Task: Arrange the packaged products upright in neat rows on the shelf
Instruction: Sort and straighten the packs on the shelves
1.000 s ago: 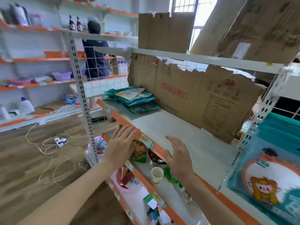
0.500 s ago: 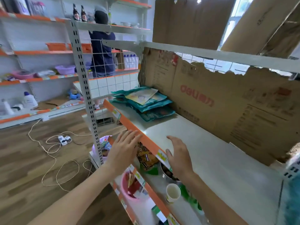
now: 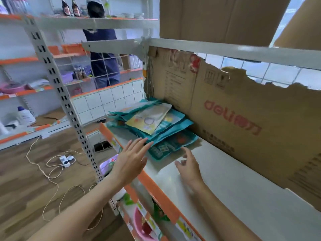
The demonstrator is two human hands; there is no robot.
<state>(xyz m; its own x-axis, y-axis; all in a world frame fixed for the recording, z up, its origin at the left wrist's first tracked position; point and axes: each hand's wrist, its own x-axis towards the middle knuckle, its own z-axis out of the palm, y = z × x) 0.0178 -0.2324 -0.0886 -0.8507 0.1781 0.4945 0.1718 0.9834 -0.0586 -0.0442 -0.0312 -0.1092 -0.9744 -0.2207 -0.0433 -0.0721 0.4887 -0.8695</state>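
Observation:
Several teal packaged products (image 3: 161,129) lie flat in a loose pile at the left end of the white shelf (image 3: 225,180), against the torn cardboard backing. The top pack (image 3: 149,119) is pale yellow. My left hand (image 3: 132,157) stretches over the shelf's orange front edge, fingers straight, fingertips at the near edge of the pile. To its right, my right hand (image 3: 188,164) hovers over the shelf, fingers loosely spread, just short of the lowest pack (image 3: 166,148). Neither hand holds anything.
Torn cardboard (image 3: 243,119) lines the back of the shelf. A perforated upright post (image 3: 69,108) stands left of the shelf. Lower shelves hold a pink basin (image 3: 140,223) and snacks. Cables (image 3: 57,164) lie on the wooden floor. A person (image 3: 102,54) stands behind the far shelving.
The view has swung left and closer to the pile. Both hands moved from the shelf's front edge forward and left, reaching the near edge of the packs.

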